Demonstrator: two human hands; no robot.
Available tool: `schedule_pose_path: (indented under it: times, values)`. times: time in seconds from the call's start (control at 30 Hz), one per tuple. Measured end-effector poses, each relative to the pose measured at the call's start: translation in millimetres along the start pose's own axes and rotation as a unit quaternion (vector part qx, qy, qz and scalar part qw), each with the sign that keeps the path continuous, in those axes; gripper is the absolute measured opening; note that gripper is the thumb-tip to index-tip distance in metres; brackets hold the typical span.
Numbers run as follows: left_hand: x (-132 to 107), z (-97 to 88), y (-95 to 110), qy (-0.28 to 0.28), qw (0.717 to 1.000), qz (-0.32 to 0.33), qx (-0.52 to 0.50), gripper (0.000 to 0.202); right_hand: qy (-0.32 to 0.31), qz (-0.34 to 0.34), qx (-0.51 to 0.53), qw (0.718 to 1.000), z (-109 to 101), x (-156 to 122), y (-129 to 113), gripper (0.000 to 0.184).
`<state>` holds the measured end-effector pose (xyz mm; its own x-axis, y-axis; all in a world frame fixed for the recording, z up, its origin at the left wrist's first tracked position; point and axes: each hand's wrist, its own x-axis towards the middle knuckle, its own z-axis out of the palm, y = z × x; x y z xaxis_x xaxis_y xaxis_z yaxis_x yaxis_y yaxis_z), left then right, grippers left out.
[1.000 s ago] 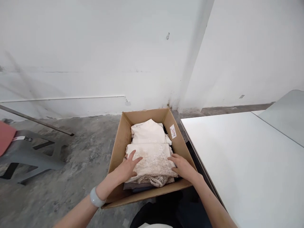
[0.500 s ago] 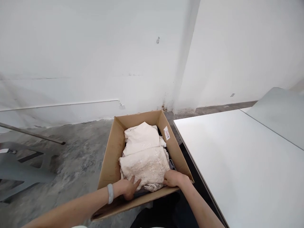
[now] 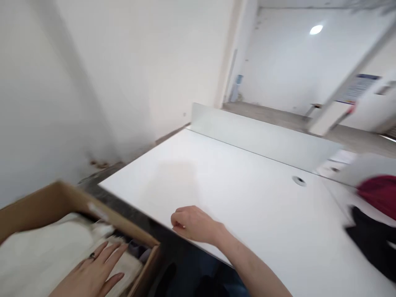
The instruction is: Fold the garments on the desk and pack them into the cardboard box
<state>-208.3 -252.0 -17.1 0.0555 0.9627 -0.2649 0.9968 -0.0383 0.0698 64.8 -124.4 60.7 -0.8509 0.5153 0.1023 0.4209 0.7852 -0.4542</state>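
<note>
The left grip (image 3: 89,274) lies open on the cream cloth (image 3: 40,251) in the cardboard box (image 3: 40,206), seemingly keeping it flat; the right grip (image 3: 193,225) rests released and empty on the white worktop (image 3: 216,177).

White table (image 3: 247,194), divider panel (image 3: 262,140), white wall (image 3: 139,74)

**Live from your head camera, looking forward and down!**

It rides on your head and faces out across the white table (image 3: 198,173), with the wall (image 3: 139,82) running up the left and a far room (image 3: 293,62) opening beyond. Close in, the cardboard box (image 3: 71,198) crowds the lower left corner, your left hand (image 3: 89,276) right beneath the lens, your right hand (image 3: 192,225) at the table's edge.
</note>
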Motion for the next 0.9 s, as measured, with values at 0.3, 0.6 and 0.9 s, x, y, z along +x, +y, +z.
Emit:
schedule_pose_path:
  times: [0.3,0.6,0.9]
  values:
    - [143,-80.3,262,0.027,0.909,0.408,-0.080,0.051,0.309,0.484,-0.086,0.814,-46,-267,119,0.014]
    - [184,-38.1,467,-0.043,0.874,0.475,-0.093,0.054,0.423,0.613,-0.266,0.612,-66,-480,113,0.023]
    - [185,-18.2,470,0.021,0.873,0.483,-0.062,0.057,0.476,0.737,-0.152,0.455,-104,-555,121,0.044]
